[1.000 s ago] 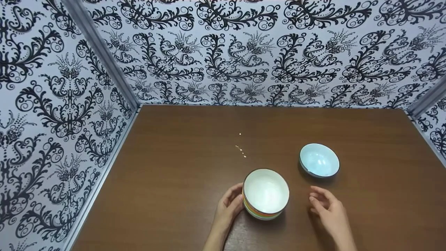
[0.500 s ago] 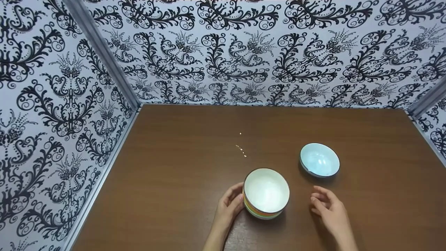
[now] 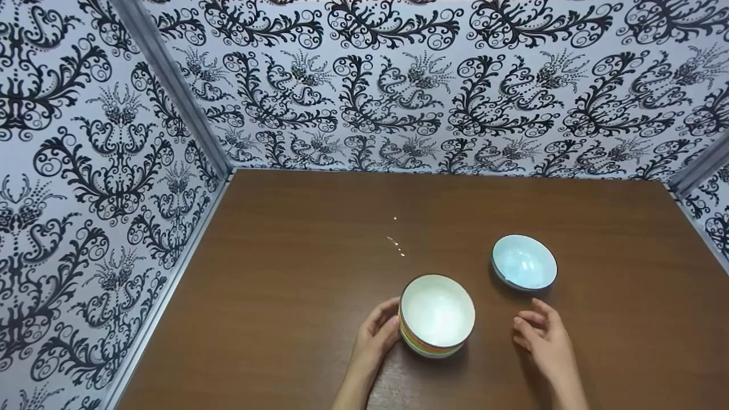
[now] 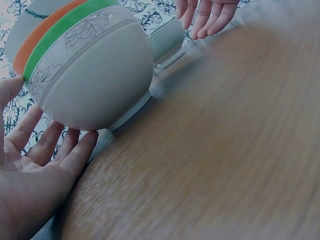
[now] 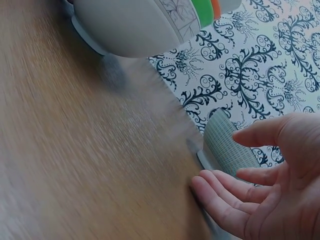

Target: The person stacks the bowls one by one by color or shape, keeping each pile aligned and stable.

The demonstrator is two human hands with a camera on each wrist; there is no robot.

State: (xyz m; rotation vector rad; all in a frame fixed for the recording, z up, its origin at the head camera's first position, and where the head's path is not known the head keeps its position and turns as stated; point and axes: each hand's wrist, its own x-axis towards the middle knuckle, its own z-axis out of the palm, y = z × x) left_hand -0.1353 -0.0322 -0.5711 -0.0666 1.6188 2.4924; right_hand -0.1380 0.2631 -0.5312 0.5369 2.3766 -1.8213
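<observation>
Nested bowls [image 3: 437,310] stand stacked on the table, an off-white interior on top. From the side, the lowest bowl [image 4: 102,75] is white with a leaf-pattern band; green and orange rims show above it. My left hand [image 3: 371,340] holds the stack's left side, fingertips on the white wall and thumb by the green rim. A light blue bowl [image 3: 524,262] with a dark rim lies to the right; its patterned outside [image 5: 227,142] shows in the right wrist view. My right hand [image 3: 549,344] hovers just in front of it, fingers loosely bent, holding nothing.
The brown wooden table [image 3: 273,256] carries several small bright specks [image 3: 396,244] behind the stack. Walls with a black-and-white scroll pattern [image 3: 398,85] stand at the back and sides.
My right hand has shifted slightly right, its index finger rising closer to the light blue bowl. My left hand and the stacked bowls stay in place.
</observation>
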